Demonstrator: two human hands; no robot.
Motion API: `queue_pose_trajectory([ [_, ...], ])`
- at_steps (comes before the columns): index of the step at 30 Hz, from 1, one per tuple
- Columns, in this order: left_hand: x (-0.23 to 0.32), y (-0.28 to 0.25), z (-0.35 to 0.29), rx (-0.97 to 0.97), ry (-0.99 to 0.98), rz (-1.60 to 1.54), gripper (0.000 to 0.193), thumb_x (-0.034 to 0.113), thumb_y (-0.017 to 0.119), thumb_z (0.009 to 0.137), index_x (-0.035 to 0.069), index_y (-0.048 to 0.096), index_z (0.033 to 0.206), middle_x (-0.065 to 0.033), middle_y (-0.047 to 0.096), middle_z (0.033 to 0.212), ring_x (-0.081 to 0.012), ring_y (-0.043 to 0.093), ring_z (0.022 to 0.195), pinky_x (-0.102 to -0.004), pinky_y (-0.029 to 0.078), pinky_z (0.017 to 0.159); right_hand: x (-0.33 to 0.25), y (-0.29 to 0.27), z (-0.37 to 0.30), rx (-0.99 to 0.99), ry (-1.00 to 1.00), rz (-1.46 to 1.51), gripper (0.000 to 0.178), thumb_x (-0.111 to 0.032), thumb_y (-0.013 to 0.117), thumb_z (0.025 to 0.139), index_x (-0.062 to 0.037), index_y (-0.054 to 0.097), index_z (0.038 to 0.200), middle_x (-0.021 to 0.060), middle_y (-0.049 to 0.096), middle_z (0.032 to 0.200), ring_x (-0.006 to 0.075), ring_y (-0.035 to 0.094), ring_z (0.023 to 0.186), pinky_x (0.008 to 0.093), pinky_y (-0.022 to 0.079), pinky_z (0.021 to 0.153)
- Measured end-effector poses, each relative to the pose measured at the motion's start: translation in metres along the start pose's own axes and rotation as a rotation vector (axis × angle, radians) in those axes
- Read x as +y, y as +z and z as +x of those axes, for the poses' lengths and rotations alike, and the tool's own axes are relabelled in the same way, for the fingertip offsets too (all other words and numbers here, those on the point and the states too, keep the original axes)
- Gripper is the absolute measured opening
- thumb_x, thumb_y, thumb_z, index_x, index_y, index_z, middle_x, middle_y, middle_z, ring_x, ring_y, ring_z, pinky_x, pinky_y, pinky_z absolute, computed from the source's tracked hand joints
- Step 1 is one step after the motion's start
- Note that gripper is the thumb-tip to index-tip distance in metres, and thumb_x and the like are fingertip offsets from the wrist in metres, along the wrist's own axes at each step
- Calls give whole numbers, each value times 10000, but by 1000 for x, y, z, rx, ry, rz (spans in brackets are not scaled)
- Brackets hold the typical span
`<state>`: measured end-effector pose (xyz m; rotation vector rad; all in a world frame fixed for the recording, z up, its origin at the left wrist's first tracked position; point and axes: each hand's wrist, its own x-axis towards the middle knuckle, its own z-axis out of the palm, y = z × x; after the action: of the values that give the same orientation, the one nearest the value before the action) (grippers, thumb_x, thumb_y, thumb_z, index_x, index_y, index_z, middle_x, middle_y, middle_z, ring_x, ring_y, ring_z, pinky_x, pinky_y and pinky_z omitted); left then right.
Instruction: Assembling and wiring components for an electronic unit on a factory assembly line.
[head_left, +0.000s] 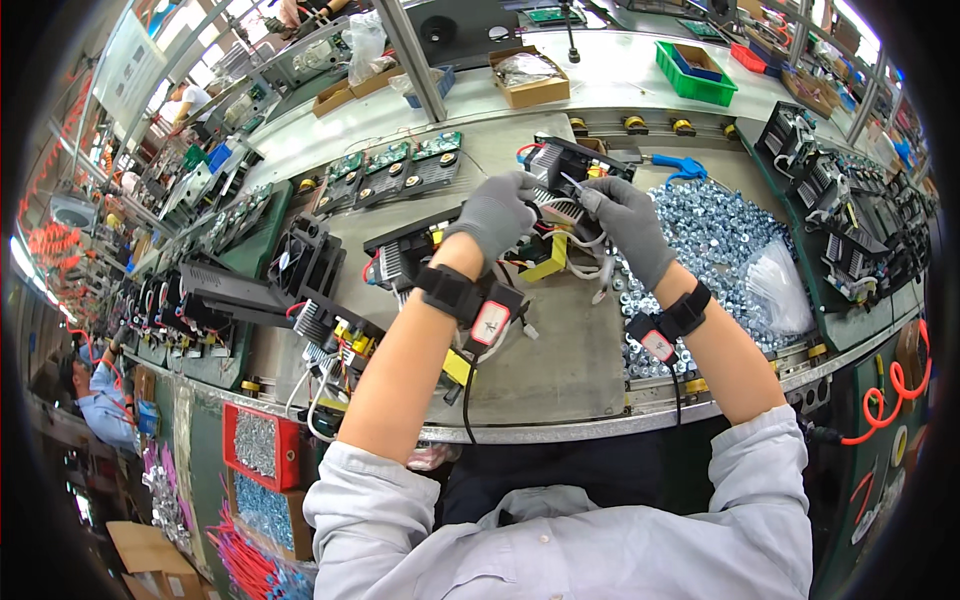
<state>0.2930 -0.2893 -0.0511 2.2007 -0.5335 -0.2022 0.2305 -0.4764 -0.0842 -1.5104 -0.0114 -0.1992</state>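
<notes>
Both my hands wear grey gloves and work at a black electronic assembly (562, 160) with metal fins and white cables, on the grey work surface (560, 350). My right hand (630, 222) is closed in a pinch on a thin white cable tie (572, 182) above the cables. Beside it, at the assembly's left side, my left hand (497, 213) has its fingers curled together; what they grip is hidden. Below the hands, a yellow transformer (546, 260) sits among wires. A second assembly with a finned heat sink (398, 266) lies left of my left hand.
Loose silver screws (700, 225) cover the right side, with a bag of white cable ties (776, 288) on them. A blue-handled tool (680, 166) lies behind. More assemblies (850, 220) stand on the right; circuit boards (390, 170) are at back left. A red bin (260, 445) hangs below the front edge.
</notes>
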Motion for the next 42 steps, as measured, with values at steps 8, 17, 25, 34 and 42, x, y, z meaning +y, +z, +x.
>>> queue_pose_trajectory([
  [8, -15, 38, 17, 103, 201, 357, 157, 205, 626, 762, 96, 679, 863, -169, 663, 858, -340, 639, 845, -385, 509, 757, 8, -5, 4, -193, -191, -62, 197, -201, 542, 916, -21, 615, 947, 12, 606, 822, 75, 544, 734, 218, 442, 651],
  [17, -13, 33, 11, 42, 58, 229, 456, 113, 687, 683, 69, 612, 1131, -155, 659, 1005, -332, 630, 939, -358, 498, 827, 20, -23, 20, -265, -109, -283, 131, -160, 509, 926, -44, 569, 927, -3, 560, 748, 52, 472, 619, 206, 365, 555],
  [25, -20, 63, 17, 265, 5, -405, 359, 113, 640, 750, -5, 609, 1088, -212, 643, 1014, -343, 615, 962, -370, 478, 837, -9, -16, 18, -185, 10, -148, 192, -227, 515, 929, -57, 590, 974, -37, 563, 688, 1, 362, 485, 174, 242, 428],
  [34, -11, 74, 15, 403, -123, -210, 253, 233, 567, 845, 18, 634, 960, -227, 629, 879, -386, 598, 884, -449, 459, 790, 4, -40, 49, -212, -76, -238, 228, -211, 521, 920, -18, 594, 1017, -25, 560, 752, 19, 421, 600, 177, 308, 517],
  [42, -3, 76, -6, 509, -131, -327, 291, 303, 606, 836, 38, 534, 930, -198, 628, 805, -380, 613, 804, -468, 465, 721, 5, -45, 28, -189, -262, -479, 170, -142, 553, 860, 12, 621, 889, 10, 571, 793, 103, 499, 704, 255, 396, 647],
])
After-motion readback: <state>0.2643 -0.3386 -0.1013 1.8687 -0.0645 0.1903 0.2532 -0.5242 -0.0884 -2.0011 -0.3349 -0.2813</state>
